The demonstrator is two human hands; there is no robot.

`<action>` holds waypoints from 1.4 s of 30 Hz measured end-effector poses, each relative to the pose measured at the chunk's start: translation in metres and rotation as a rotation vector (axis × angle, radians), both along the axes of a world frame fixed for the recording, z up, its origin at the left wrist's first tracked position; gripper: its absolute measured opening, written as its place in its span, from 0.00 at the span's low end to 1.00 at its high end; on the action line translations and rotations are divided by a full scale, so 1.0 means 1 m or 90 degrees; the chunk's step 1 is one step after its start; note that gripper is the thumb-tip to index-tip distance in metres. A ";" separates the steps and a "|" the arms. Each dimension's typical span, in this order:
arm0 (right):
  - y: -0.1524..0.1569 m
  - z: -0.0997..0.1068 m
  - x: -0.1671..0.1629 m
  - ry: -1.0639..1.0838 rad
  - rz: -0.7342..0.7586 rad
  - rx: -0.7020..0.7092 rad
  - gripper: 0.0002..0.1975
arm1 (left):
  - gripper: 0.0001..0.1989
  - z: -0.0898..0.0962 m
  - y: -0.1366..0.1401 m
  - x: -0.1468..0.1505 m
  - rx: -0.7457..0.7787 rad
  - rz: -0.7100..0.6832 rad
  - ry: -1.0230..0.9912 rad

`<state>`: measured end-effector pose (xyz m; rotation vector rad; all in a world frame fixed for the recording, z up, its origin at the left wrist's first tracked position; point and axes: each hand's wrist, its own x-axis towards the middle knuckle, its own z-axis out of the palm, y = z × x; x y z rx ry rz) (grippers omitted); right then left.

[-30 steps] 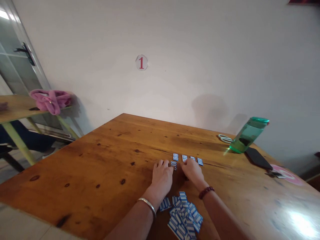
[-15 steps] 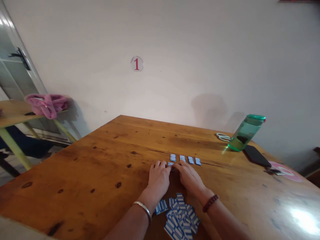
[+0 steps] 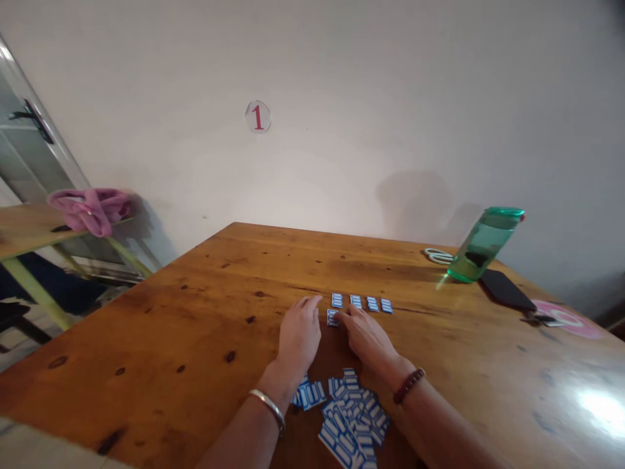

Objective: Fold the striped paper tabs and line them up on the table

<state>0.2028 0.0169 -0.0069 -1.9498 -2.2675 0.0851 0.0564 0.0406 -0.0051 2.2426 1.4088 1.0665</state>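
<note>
A small blue-and-white card stack [image 3: 333, 318] lies flat on the wooden table [image 3: 273, 260]. My right hand [image 3: 368, 335] rests at its right side, thumb touching or nearly touching the edge and the other fingers a little apart. To the left, my left hand [image 3: 300, 332] hovers just clear of the stack, its fingers stretched out and holding nothing. Beyond my hands several similar small piles stand in a row, among them a left pile [image 3: 336, 300] and a right pile [image 3: 387, 306]. Nearer me, between my forearms, is a loose heap of such cards [image 3: 354, 417].
A green bottle [image 3: 486, 244] stands at the back right beside a white cable [image 3: 438, 256] and a black phone-like slab [image 3: 505, 290]. A pink round mat [image 3: 569, 319] lies near the right edge. Pink cloth [image 3: 92, 208] rests on another table at left.
My left hand has drawn back to the left, away from the card stack. My right hand stays beside it. The view has shifted slightly.
</note>
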 end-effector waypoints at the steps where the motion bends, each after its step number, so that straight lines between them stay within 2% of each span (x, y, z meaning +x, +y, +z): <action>1: -0.001 0.001 0.000 0.006 0.001 0.001 0.22 | 0.16 0.001 0.001 -0.002 0.012 0.000 -0.056; 6: -0.020 0.005 0.007 0.063 0.002 0.029 0.19 | 0.10 0.018 0.003 -0.009 0.029 -0.001 -0.351; 10: -0.038 0.003 0.024 0.194 0.052 0.081 0.15 | 0.08 0.048 -0.005 -0.015 -0.006 -0.045 -0.443; 12: -0.044 0.000 0.031 0.261 0.082 0.090 0.13 | 0.07 0.059 -0.013 -0.019 -0.035 -0.086 -0.414; 14: -0.048 -0.004 0.035 0.318 0.071 0.104 0.13 | 0.07 0.062 -0.025 -0.025 -0.075 -0.114 -0.343; 16: -0.051 -0.007 0.036 0.354 0.046 0.110 0.14 | 0.08 0.054 -0.039 -0.034 -0.112 -0.119 -0.243; 22: -0.053 -0.006 0.036 0.383 0.022 0.121 0.13 | 0.07 0.013 -0.077 -0.055 -0.177 -0.059 0.084; 25: -0.055 -0.002 0.035 0.388 0.030 0.126 0.13 | 0.08 0.010 -0.084 -0.050 -0.198 -0.039 0.219; 30: -0.056 0.000 0.032 0.406 0.035 0.129 0.13 | 0.09 0.017 -0.078 -0.036 -0.215 -0.049 0.402; 33: -0.056 0.000 0.030 0.415 0.020 0.126 0.13 | 0.10 0.015 -0.074 -0.034 -0.228 -0.057 0.411; 37: -0.055 -0.001 0.028 0.416 0.026 0.109 0.11 | 0.09 0.009 -0.072 -0.035 -0.233 -0.080 0.351; 40: -0.055 -0.003 0.028 0.432 0.019 0.094 0.11 | 0.08 0.008 -0.071 -0.036 -0.241 -0.086 0.236; 42: -0.055 -0.003 0.029 0.446 -0.001 0.090 0.12 | 0.06 0.011 -0.069 -0.039 -0.260 -0.087 0.091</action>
